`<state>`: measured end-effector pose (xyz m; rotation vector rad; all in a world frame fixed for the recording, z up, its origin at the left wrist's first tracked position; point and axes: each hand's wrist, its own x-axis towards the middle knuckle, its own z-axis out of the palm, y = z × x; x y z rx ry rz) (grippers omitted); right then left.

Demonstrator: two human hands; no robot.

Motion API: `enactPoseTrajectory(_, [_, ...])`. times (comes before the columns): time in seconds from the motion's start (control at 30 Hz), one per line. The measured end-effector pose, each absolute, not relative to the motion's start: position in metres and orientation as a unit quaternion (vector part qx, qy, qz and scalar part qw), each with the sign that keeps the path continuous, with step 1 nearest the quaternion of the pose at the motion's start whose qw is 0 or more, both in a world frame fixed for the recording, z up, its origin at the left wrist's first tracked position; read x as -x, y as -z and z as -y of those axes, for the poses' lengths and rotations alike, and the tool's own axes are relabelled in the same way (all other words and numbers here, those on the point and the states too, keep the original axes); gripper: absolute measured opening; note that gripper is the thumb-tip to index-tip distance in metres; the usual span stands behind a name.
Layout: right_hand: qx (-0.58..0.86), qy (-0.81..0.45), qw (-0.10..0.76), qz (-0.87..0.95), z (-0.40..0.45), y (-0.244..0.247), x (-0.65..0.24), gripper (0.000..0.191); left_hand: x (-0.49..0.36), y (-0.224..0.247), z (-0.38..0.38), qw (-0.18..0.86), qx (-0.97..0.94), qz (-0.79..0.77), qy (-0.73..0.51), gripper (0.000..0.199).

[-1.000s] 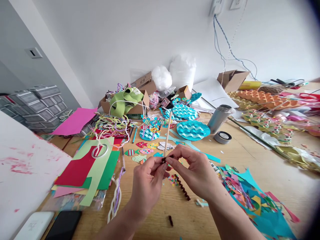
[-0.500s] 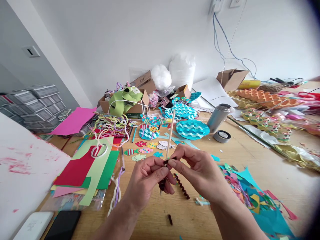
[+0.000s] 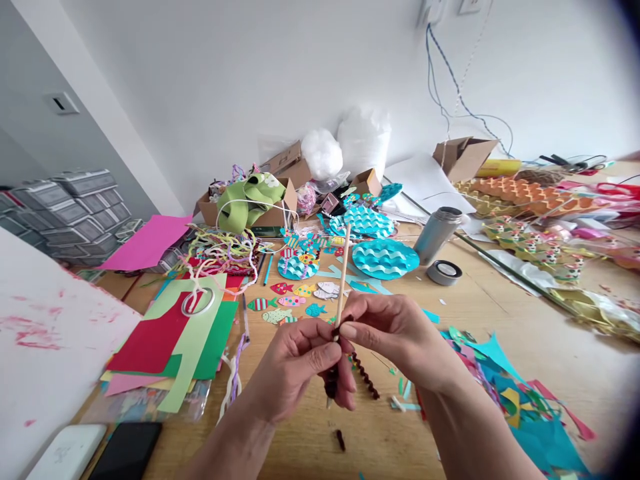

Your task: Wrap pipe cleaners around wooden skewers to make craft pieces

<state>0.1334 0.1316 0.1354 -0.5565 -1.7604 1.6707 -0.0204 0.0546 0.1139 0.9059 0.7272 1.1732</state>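
Stick [image 3: 343, 277] of pale wood stands slightly tilted above the table [image 3: 295, 443]. Left hand [image 3: 300, 363] has its thumb and fingers clamped on the lower part, where dark fuzzy wire [image 3: 331, 387] sits. Right hand [image 3: 400, 337] has thumb and forefinger pinched together on an end of brown wire, beside the stick. Paper fish [image 3: 291, 301] lie farther away on the table.

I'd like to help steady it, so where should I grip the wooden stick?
Probably by its bare upper shaft, coming from the far side. The wooden stick is slim, straight and nearly upright, so a fingertip pinch should suit. Lower down, the left hand, right hand and dark fuzzy strip crowd it.
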Motion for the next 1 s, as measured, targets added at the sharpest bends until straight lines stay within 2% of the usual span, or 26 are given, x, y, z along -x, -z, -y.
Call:
enactPoseTrajectory(0.13, [0.251,-0.583,0.353,0.687,-0.131,-0.132,-0.131,0.02,0.015,-0.116,-0.056,0.594,-0.417,-0.418,-0.547,0.02])
enactPoseTrajectory(0.23, [0.267,-0.536,0.368,0.711,-0.129,-0.132,-0.128,0.019,0.011,-0.116,-0.055,0.441,-0.472,-0.512,-0.566,0.02])
enactPoseTrajectory(0.37, [0.272,-0.501,0.361,0.738,-0.127,-0.135,-0.125,0.018,0.01,-0.111,-0.053,0.246,-0.558,-0.568,-0.552,0.009])
enactPoseTrajectory(0.57, [0.303,-0.509,0.374,0.714,-0.13,-0.136,-0.129,0.026,0.014,-0.106,-0.053,0.178,-0.57,-0.583,-0.552,0.011])
enactPoseTrajectory(0.7, [0.301,-0.508,0.348,0.728,-0.131,-0.135,-0.128,0.025,0.013,-0.11,-0.053,0.106,-0.6,-0.593,-0.526,0.009])
enactPoseTrajectory(0.83, [0.298,-0.486,0.342,0.747,-0.128,-0.134,-0.125,0.02,0.011,-0.112,-0.052,0.128,-0.599,-0.596,-0.519,0.009])
enactPoseTrajectory(1.0, [0.308,-0.446,0.358,0.76,-0.124,-0.138,-0.124,0.018,0.01,-0.115,-0.051,0.349,-0.52,-0.552,-0.551,0.014])
